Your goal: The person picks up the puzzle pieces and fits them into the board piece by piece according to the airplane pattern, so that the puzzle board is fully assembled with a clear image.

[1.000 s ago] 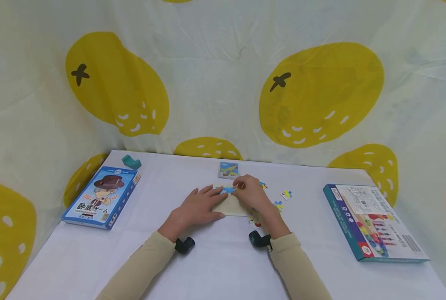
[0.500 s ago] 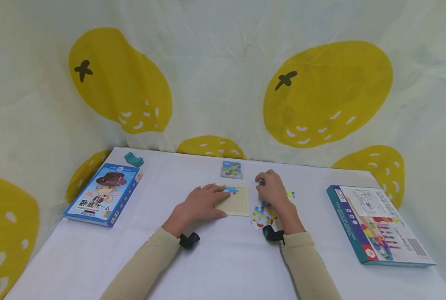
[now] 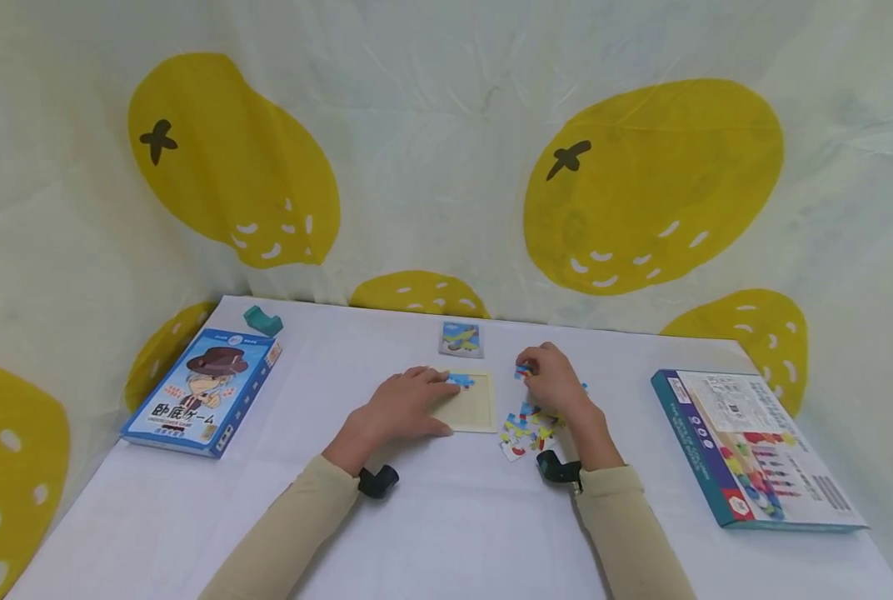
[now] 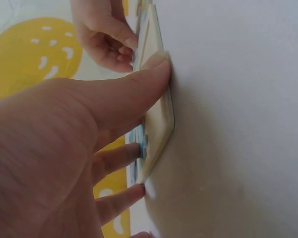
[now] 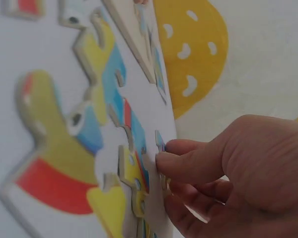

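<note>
My left hand (image 3: 401, 406) rests on the left side of a pale puzzle board (image 3: 478, 413) with its fingers spread. In the left wrist view the thumb (image 4: 156, 69) lies on the board's near rim. Blue joined puzzle pieces (image 3: 461, 380) sit along the board's top, partly hidden by the fingers. To the right of the board, my right hand (image 3: 555, 385) pinches a blue and red puzzle piece (image 3: 522, 372) between thumb and fingers, at the tabletop. Several loose puzzle pieces (image 3: 520, 437) lie below that hand, some overlapping in the view.
A small picture card or box with a yellow plane (image 3: 461, 340) lies behind the board. On the left are a blue game box (image 3: 202, 392) and a teal curved block (image 3: 262, 321). A larger flat box (image 3: 757, 450) lies on the right. A lemon-print cloth (image 3: 431, 167) hangs behind.
My right hand has left the board and moved right to the loose pieces, where it now pinches one. The left hand stays on the board.
</note>
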The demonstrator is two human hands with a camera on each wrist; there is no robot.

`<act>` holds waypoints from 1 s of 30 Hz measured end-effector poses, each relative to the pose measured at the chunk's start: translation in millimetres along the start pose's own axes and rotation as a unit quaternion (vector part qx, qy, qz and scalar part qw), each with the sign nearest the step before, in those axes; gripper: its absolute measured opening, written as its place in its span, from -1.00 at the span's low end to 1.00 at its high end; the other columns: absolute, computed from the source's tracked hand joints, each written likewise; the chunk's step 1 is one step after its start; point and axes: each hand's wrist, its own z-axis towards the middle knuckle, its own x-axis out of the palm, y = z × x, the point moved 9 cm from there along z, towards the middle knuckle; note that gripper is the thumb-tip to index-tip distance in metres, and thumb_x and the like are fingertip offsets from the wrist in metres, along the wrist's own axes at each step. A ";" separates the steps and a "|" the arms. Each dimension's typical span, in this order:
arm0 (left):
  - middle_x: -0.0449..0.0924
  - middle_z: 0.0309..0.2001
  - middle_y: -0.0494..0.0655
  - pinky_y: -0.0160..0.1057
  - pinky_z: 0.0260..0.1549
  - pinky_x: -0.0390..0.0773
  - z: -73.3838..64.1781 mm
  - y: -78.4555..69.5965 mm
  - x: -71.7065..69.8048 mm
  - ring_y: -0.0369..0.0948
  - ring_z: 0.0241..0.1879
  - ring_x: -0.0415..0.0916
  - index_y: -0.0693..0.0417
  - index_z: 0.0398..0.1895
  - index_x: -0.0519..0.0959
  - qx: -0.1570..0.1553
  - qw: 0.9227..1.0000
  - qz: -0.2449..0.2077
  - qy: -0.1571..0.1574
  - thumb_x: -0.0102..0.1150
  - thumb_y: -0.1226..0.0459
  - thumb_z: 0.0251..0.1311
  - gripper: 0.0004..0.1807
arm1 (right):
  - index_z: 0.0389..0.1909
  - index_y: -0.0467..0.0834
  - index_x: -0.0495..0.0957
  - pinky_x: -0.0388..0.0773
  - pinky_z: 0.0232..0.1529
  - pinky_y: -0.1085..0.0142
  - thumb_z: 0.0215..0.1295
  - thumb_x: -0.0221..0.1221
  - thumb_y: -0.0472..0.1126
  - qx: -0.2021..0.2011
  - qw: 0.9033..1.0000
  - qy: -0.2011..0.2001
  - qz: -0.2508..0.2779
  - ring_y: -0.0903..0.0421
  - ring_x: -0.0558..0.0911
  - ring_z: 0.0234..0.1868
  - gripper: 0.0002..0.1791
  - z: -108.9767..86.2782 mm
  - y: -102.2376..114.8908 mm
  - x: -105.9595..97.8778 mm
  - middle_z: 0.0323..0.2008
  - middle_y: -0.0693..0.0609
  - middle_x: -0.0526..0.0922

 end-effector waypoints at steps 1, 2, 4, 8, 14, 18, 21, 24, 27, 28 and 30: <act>0.33 0.45 -0.10 0.11 0.37 0.32 -0.1 0.3 0.7 -0.01 0.46 0.20 -0.29 0.40 0.41 0.002 1.000 -0.001 -0.002 0.34 -0.13 0.14 -0.27 | -0.02 -0.26 0.63 0.49 -0.07 0.10 0.23 0.17 -0.43 0.005 1.000 -0.002 -0.007 -0.05 0.46 -0.17 -0.70 -0.6 -0.4 -0.9 -0.16 -0.18 0.51; 0.33 0.45 -0.10 0.11 0.38 0.31 0.0 0.7 1.3 -0.01 0.46 0.20 -0.29 0.41 0.41 0.003 1.000 -0.003 -0.004 0.34 -0.13 0.14 -0.27 | -0.02 -0.26 0.63 0.48 -0.08 0.10 0.24 0.18 -0.41 0.010 1.000 -0.004 -0.013 -0.05 0.46 -0.18 -0.72 -1.3 -0.8 -1.7 -0.17 -0.19 0.52; 0.31 0.46 -0.11 0.12 0.39 0.29 0.3 1.1 2.6 -0.01 0.47 0.19 -0.30 0.41 0.40 0.006 1.000 -0.006 -0.006 0.32 -0.14 0.15 -0.27 | -0.04 -0.27 0.62 0.48 -0.10 0.08 0.24 0.20 -0.39 0.020 0.999 -0.011 -0.024 -0.06 0.47 -0.19 -0.74 -2.4 -2.7 -3.1 -0.20 -0.21 0.55; 0.29 0.48 -0.11 0.14 0.42 0.24 -0.4 2.2 4.6 0.00 0.49 0.16 -0.30 0.43 0.38 0.007 1.000 -0.010 -0.008 0.30 -0.15 0.16 -0.26 | -0.02 -0.27 0.59 0.50 -0.10 0.08 0.23 0.22 -0.36 0.046 0.999 -0.019 -0.016 -0.07 0.48 -0.17 -0.72 -3.3 -9.9 -3.3 -0.18 -0.22 0.58; 0.28 0.48 -0.10 0.16 0.42 0.23 -3.5 2.4 3.4 0.03 0.50 0.16 -0.27 0.44 0.37 0.018 1.000 -0.010 -0.016 0.28 -0.15 0.18 -0.26 | -0.02 -0.25 0.64 0.53 -0.05 0.08 0.27 0.19 -0.35 0.052 0.998 -0.025 0.013 -0.07 0.53 -0.13 -0.73 -4.8 -11.2 -2.4 -0.15 -0.19 0.64; 0.28 0.48 -0.08 0.18 0.42 0.22 -5.5 1.8 2.5 0.04 0.50 0.16 -0.25 0.44 0.37 0.022 0.999 -0.016 -0.019 0.28 -0.15 0.19 -0.27 | -0.04 -0.26 0.68 0.55 0.11 0.00 0.31 0.10 -0.35 0.047 0.997 -0.040 0.042 -0.08 0.58 -0.02 -0.72 -8.4 -9.4 -8.1 -0.06 -0.18 0.71; 0.28 0.49 -0.08 0.20 0.43 0.20 -6.3 2.0 2.8 0.04 0.50 0.14 -0.25 0.44 0.36 0.021 0.999 -0.019 -0.018 0.27 -0.14 0.20 -0.27 | -0.04 -0.27 0.69 0.55 0.10 -0.03 0.32 0.07 -0.34 0.045 0.996 -0.054 0.061 -0.10 0.59 -0.01 -0.70 -10.6 -8.5 -13.6 -0.05 -0.21 0.72; 0.27 0.49 -0.09 0.21 0.43 0.19 -6.0 2.5 3.8 0.04 0.51 0.14 -0.25 0.45 0.36 0.021 0.999 -0.016 -0.019 0.26 -0.15 0.20 -0.26 | -0.07 -0.26 0.71 0.55 0.09 -0.01 0.33 0.11 -0.33 0.046 0.994 -0.061 0.078 -0.10 0.60 -0.01 -0.74 -11.4 -7.7 -16.4 -0.08 -0.19 0.74; 0.26 0.50 -0.10 0.22 0.43 0.19 -5.1 2.8 4.6 0.03 0.51 0.14 -0.26 0.45 0.35 0.023 0.999 -0.012 -0.021 0.26 -0.15 0.20 -0.26 | -0.13 -0.24 0.73 0.55 0.06 0.04 0.30 0.19 -0.33 0.040 0.993 -0.066 0.092 -0.08 0.62 -0.04 -0.80 -11.0 -4.6 -16.4 -0.15 -0.16 0.76; 0.26 0.50 -0.10 0.22 0.42 0.19 -4.7 2.9 5.0 0.03 0.51 0.14 -0.26 0.45 0.35 0.023 0.999 -0.011 -0.021 0.26 -0.16 0.20 -0.26 | -0.14 -0.23 0.73 0.56 0.04 0.07 0.29 0.21 -0.34 0.036 0.993 -0.066 0.095 -0.07 0.63 -0.06 -0.81 -10.9 -2.9 -15.9 -0.17 -0.15 0.77; 0.26 0.50 -0.11 0.23 0.42 0.19 -4.3 3.0 5.2 0.03 0.51 0.14 -0.26 0.45 0.35 0.024 0.999 -0.009 -0.022 0.25 -0.16 0.20 -0.25 | -0.15 -0.20 0.72 0.56 -0.07 0.14 0.27 0.22 -0.36 0.030 0.992 -0.066 0.104 -0.04 0.63 -0.15 -0.81 -10.6 1.4 -14.0 -0.22 -0.14 0.76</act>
